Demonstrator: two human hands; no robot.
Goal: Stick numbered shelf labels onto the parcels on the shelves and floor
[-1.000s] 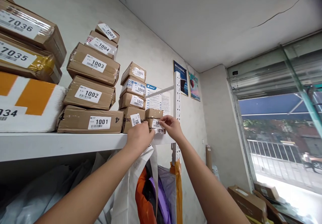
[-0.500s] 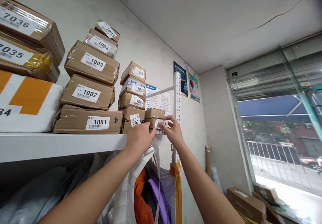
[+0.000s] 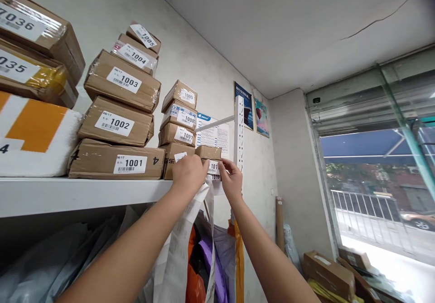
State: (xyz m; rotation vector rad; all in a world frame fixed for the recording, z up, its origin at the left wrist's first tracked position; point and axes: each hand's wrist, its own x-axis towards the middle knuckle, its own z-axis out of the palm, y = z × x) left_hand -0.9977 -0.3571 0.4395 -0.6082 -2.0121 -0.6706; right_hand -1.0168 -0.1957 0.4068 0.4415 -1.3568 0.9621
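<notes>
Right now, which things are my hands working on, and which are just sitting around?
In hand:
left hand
right hand
small labelled box
box 1010

Lying about:
box 1001
box 1007
hanging bags
posters
floor cartons

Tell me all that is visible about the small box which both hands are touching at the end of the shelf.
The small box is brown cardboard, low and flat, with a white barcode label on its front; the number is partly covered by fingers. It is the middle one of three small boxes stacked at the right end of the white shelf: a plain brown box lies on it, and a box labelled 1010 is under it. The left hand is at its left end, the right hand at its right end.
</notes>
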